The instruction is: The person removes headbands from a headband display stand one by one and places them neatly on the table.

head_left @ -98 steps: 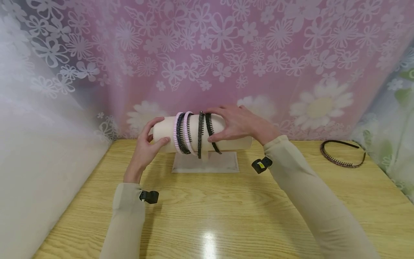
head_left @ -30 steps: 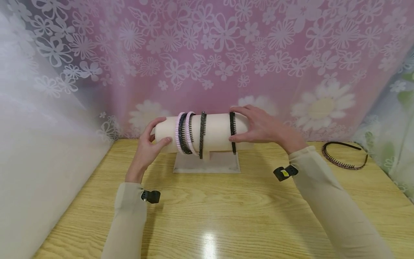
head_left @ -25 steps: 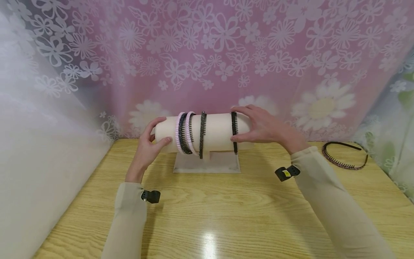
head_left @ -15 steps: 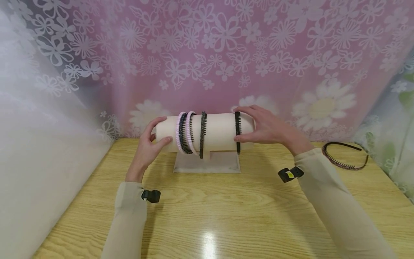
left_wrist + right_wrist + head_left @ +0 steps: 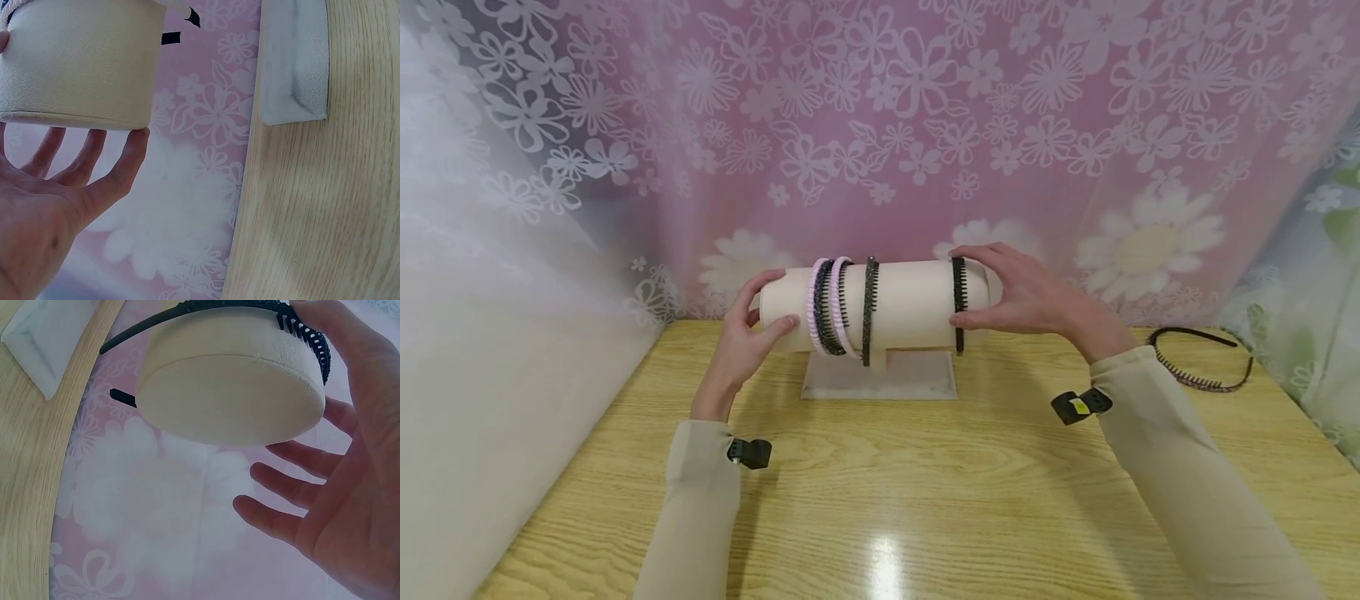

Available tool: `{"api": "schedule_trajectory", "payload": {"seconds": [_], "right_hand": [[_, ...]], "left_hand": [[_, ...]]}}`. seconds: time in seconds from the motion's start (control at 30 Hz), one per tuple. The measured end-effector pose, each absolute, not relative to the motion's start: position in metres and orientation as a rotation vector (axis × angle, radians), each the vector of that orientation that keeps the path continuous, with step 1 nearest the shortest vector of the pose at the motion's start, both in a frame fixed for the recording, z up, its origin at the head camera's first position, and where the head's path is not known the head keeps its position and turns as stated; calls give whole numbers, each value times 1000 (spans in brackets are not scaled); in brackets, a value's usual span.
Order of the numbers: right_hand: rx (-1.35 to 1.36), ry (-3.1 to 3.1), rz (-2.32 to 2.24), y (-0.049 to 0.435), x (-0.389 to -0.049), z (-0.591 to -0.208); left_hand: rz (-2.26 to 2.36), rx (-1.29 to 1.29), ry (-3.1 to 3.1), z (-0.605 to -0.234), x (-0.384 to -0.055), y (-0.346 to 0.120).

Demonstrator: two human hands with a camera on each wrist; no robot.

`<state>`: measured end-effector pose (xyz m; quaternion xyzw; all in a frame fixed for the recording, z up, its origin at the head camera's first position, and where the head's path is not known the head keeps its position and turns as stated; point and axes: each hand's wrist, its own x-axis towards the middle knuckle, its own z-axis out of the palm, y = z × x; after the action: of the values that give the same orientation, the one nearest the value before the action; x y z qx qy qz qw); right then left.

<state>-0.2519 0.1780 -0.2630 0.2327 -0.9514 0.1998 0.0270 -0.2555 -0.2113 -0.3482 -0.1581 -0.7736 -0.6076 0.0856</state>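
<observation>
A cream padded headband stand (image 5: pixel 913 304), a horizontal roll on a pale flat base, stands near the back of the table. My left hand (image 5: pixel 733 346) holds its left end, thumb at the front. In the left wrist view, that hand's fingertips (image 5: pixel 140 134) touch the roll's end edge. Close to the right end, my right hand (image 5: pixel 1026 292) pinches a black toothed headband (image 5: pixel 959 287) that sits over the roll. The right wrist view shows this headband's free tips (image 5: pixel 122 397) sticking out past the roll, with the other fingers spread behind.
Further left on the roll sit a lilac headband (image 5: pixel 812 308), a black sparkly one (image 5: pixel 826 321), a pink one (image 5: pixel 837 312) and a dark glittery one (image 5: pixel 868 321). A loose toothed headband (image 5: pixel 1206 384) lies at the table's right. A floral curtain (image 5: pixel 880 125) hangs behind.
My right hand has slid the black headband rightward along the roll, from beside the glittery one to near the right end, and it has straightened. The left hand stays at the left end.
</observation>
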Motion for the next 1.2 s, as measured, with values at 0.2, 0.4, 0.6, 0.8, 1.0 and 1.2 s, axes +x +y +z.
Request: {"api": "schedule_trajectory", "payload": {"seconds": [0.2, 0.4, 0.6, 0.8, 1.0, 1.2], "right_hand": [[719, -2925, 649, 181, -251, -266], [719, -2927, 755, 185, -251, -268], [707, -2941, 929, 188, -254, -271], [712, -2933, 1034, 189, -253, -272], [692, -2928, 1085, 192, -253, -273], [689, -2917, 1148, 194, -252, -275]], "left_hand": [[-1818, -468, -2312, -349, -256, -211], [-1802, -459, -2326, -348, -257, -211], [-1801, -453, -2330, -349, -257, -212], [-1806, -450, -2328, -349, -257, -212], [-1810, -451, -2324, -348, -256, -212], [-1813, -457, -2319, -348, -256, -212]]}}
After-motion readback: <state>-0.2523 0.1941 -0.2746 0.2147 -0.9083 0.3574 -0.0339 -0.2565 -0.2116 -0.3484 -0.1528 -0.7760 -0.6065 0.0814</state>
